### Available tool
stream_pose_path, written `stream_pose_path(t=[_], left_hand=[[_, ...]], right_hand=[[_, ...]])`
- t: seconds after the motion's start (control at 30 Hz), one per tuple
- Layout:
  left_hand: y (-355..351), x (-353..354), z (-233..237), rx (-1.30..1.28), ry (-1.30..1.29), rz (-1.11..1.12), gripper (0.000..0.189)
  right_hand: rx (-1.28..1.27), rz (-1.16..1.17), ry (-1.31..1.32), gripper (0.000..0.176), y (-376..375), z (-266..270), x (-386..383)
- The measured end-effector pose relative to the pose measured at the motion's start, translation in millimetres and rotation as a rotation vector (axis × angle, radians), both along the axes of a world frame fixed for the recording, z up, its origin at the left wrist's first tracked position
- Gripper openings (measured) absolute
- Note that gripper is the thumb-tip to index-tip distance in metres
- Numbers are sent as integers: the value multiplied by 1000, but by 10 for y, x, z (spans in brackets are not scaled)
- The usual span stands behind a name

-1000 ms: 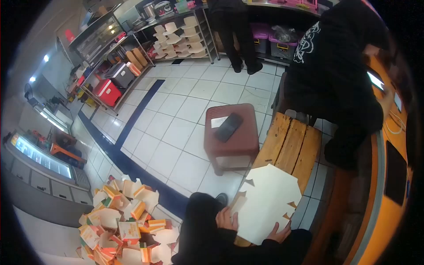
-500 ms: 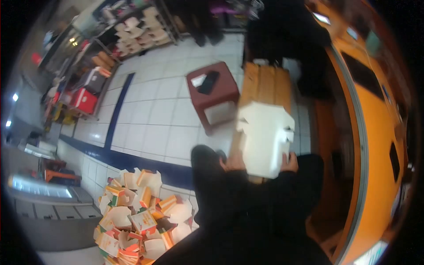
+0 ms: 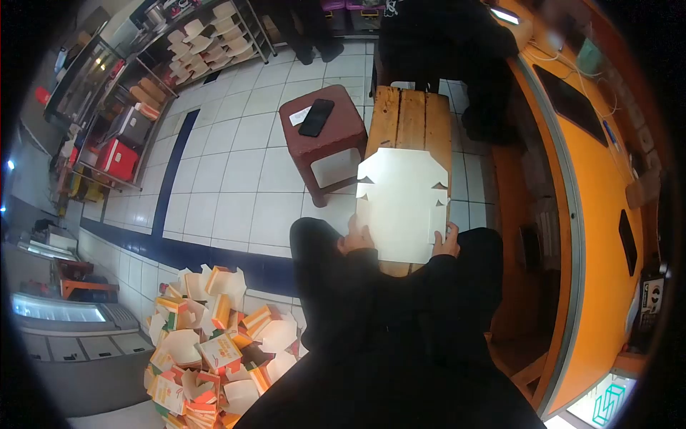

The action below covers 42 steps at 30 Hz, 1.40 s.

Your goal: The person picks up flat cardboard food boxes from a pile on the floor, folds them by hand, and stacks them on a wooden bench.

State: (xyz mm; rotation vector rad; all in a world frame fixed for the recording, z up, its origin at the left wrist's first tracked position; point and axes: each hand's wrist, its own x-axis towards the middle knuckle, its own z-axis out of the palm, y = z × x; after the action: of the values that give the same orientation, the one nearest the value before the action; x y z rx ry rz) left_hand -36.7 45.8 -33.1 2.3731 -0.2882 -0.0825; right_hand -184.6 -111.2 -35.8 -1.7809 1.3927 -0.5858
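Floor [image 3: 229, 171], white tile with dark blue bands, centre and left of frame. Counter [image 3: 593, 186], orange, metal-edged, along the right side. Rack [image 3: 214, 39], upper left, stacked with pale open containers. Person [image 3: 450, 43], dark clothing, upper right, beside the counter. Bench [image 3: 412, 118], slatted wood, centre right. Heap of cartons [image 3: 221, 350], orange and white, many flaps raised, lower left. Stool [image 3: 343, 125], reddish brown, upper centre, just left of the bench. White sheet [image 3: 401, 207], plain, upper corners cut off at a slant, notched along both sides; right of centre, over the lower part of the bench, between two hands. Cooler [image 3: 118, 161], red with pale lid, left of frame. Left hand [image 3: 356, 238], fingers partly bent, at the sheet's lower left edge; firmness of grip cannot be told. Right hand [image 3: 447, 241], loosely curled, at the lower right edge; grip likewise unclear. Phone [image 3: 317, 118], black, on the stool. Slip [image 3: 299, 116], white, partly beneath the phone.
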Motion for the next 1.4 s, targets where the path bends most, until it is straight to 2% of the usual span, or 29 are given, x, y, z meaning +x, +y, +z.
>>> stream_pose_path(t=[0.07, 0.1, 0.17, 0.23, 0.37, 0.43, 0.5, 0.53, 0.6, 0.63, 0.67, 0.7, 0.77, 0.8, 0.83, 0.9, 0.93, 0.97, 1.0, 1.03, 1.1, 1.13, 1.17, 1.2, 1.23, 1.27, 1.33, 1.37, 1.4], left_hand=[[-66, 18, 51, 34, -18, -17, 50], [-98, 23, 34, -25, -44, -28, 53], [-167, 48, -13, -90, -73, -34, 55], [-225, 44, -39, -1, -434, -32, 55], [-326, 25, 35, 110, -532, -55, 55], [-265, 52, 48, 27, -225, -189, 52], [-225, 53, 337, 58, -201, -150, 49], [-237, 95, 568, 132, -16, -205, 44], [-97, 295, 639, 338, 169, -287, 34], [-150, 363, 384, 477, 193, -338, 29], [-178, 304, -23, 295, -21, -264, 24], [-212, 254, -442, 132, -247, -209, 21], [-252, 198, -42, 79, 33, -280, 24], [-252, 180, 125, 89, 167, -270, 28], [-226, 197, 173, 82, 153, -250, 28], [-101, 348, 218, -310, 330, -285, 30], [-48, 356, 202, -484, 49, -275, 35], [-6, 428, 211, -479, 40, -265, 35], [-21, 456, 200, -595, 139, -242, 36], [-53, 482, 151, -711, 242, -227, 37], [-69, 570, -65, -678, 222, -179, 44], [-129, 542, 94, -649, 207, -137, 51], [-87, 517, 229, -768, 329, -188, 54], [-148, 646, 106, -703, 290, -150, 57], [-103, 605, -35, -545, 253, -265, 64], [-91, 456, -59, -337, 30, -197, 56], [-52, 268, 417, 15, 328, -201, 54], [-90, 147, 317, 63, 192, -216, 52], [-129, 63, 411, 112, 317, -302, 56]], right_hand=[[-138, 53, 141, 58, -48, -111, 43], [-138, 57, 136, 58, -58, -142, 63], [-338, 96, 222, 66, -89, -209, 85], [-346, 126, 224, 70, -101, -238, 79], [-346, 116, 249, 78, -161, -308, 88], [-325, 99, 260, 78, -179, -258, 149], [-369, 28, 195, 72, -107, -193, 194], [-380, 43, 210, 67, -134, -251, 142], [-429, 97, 165, 59, -314, -535, 95], [-459, 114, 122, 55, -380, -727, 100], [-400, 193, 87, 54, -400, -619, 75], [-455, 178, 180, 60, -410, -648, 45], [-511, 106, 92, 71, -311, -564, 2], [-451, 112, 88, 75, -306, -487, -16], [-395, 110, 90, 78, -306, -450, -26], [-422, 118, 57, 76, -249, -380, 115], [-282, 100, 38, 75, -210, -250, 80], [-139, 85, 23, 74, -156, -153, 98], [-104, -6, -121, 67, -159, -161, 111], [-107, -5, -123, 67, -189, -147, 121], [-106, 42, -94, 66, -294, -121, 49], [-80, 255, -198, 66, -477, -207, 43], [-236, 106, -165, 61, -457, -402, 43], [-252, 27, -237, 54, -486, -528, 143], [-283, 50, -202, 48, -532, -593, 39], [-217, 84, -236, 43, -477, -448, -15], [-237, 86, -86, 39, -142, 16, -24], [-264, 147, 120, 40, -96, 76, -65], [-250, 235, 140, 42, -23, 148, -85]])
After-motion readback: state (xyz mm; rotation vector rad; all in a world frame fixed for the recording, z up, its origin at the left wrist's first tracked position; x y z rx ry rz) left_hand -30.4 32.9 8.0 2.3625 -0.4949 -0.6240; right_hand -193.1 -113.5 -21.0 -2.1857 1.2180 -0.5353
